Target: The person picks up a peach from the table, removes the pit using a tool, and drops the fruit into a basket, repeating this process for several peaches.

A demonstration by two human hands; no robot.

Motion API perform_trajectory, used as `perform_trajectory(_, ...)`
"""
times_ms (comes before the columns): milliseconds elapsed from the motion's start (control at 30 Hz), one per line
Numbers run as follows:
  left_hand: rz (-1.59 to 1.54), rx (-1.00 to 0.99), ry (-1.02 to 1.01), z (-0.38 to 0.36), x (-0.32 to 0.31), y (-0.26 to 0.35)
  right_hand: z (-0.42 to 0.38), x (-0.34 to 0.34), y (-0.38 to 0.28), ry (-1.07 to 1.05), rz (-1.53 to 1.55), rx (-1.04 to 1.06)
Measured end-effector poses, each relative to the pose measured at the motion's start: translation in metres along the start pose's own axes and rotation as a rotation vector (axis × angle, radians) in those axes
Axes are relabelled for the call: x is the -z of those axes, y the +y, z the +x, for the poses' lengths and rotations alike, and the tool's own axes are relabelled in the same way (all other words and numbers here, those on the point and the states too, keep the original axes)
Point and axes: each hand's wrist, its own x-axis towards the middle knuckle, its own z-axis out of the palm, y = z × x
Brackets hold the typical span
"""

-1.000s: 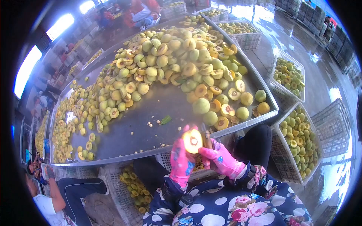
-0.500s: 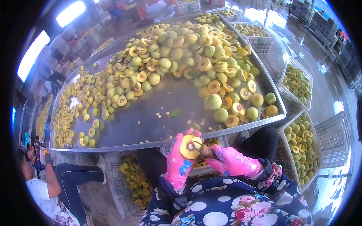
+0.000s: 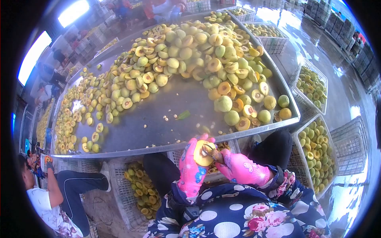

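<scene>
My left hand (image 3: 191,168), in a pink patterned glove, is closed around a halved yellow-green fruit (image 3: 203,155) with its cut face turned up. In a matching glove, my right hand (image 3: 240,167) grips a small tool with a curved metal loop (image 3: 209,150), and the loop rests at the pit hollow in the middle of the cut face. Both hands are just off the near edge of a metal table (image 3: 158,115), which bears a large heap of halved fruit (image 3: 184,51).
Crates of fruit stand at the right (image 3: 316,152) and below the table at the left (image 3: 141,190). An empty crate (image 3: 349,144) is at the far right. A co-worker (image 3: 47,194) sits at the lower left. A green leaf (image 3: 183,115) lies on the table.
The fruit in my left hand has shifted slightly right and tilted, with the loop still at its middle. The co-worker's gloved hand has risen a little.
</scene>
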Motion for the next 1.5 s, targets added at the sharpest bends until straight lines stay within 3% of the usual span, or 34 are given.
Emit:
perform_trajectory(133,-0.014,-0.005,0.069,0.002,0.007,-0.007,0.002,-0.006,0.006,-0.050,-0.017,-0.052)
perform_trajectory(233,0.057,0.068,-0.064,0.004,0.021,-0.003,0.002,-0.007,0.012,-0.106,0.034,-0.031)
perform_trajectory(333,0.313,0.242,-0.103,0.007,0.022,0.010,0.000,-0.015,0.029,-0.200,0.117,-0.025)
perform_trajectory(433,0.312,0.307,-0.098,0.011,0.031,0.005,-0.001,-0.015,0.038,-0.270,0.134,-0.077)
perform_trajectory(533,0.190,0.185,-0.009,0.004,0.024,-0.003,0.001,-0.011,0.033,-0.248,0.152,-0.123)
perform_trajectory(633,0.269,-0.041,0.031,0.005,0.026,-0.017,0.003,-0.011,0.030,-0.215,0.178,-0.131)
perform_trajectory(733,0.409,-0.117,0.109,0.010,0.026,-0.020,0.006,-0.019,0.030,-0.228,0.234,-0.169)
perform_trajectory(800,0.413,-0.125,0.154,0.012,0.029,-0.022,0.008,-0.015,0.017,-0.314,0.332,-0.321)
perform_trajectory(900,0.431,-0.107,0.196,0.015,0.033,-0.024,0.007,-0.024,0.027,-0.249,0.083,-0.167)
perform_trajectory(1100,0.433,-0.131,0.181,0.017,0.045,-0.029,0.012,-0.032,0.035,-0.244,0.103,-0.069)
perform_trajectory(1200,0.430,-0.148,0.185,0.017,0.049,-0.031,0.016,-0.020,0.016,-0.401,0.283,-0.406)
perform_trajectory(1300,0.548,-0.111,0.190,0.019,0.051,-0.029,0.014,-0.033,0.040,-0.341,0.082,-0.098)
perform_trajectory(1400,0.515,-0.081,0.173,0.020,0.053,-0.030,0.015,-0.040,0.049,-0.317,0.099,-0.053)
perform_trajectory(1500,0.422,-0.043,0.144,0.022,0.053,-0.031,0.014,-0.027,0.036,-0.452,0.489,-0.410)
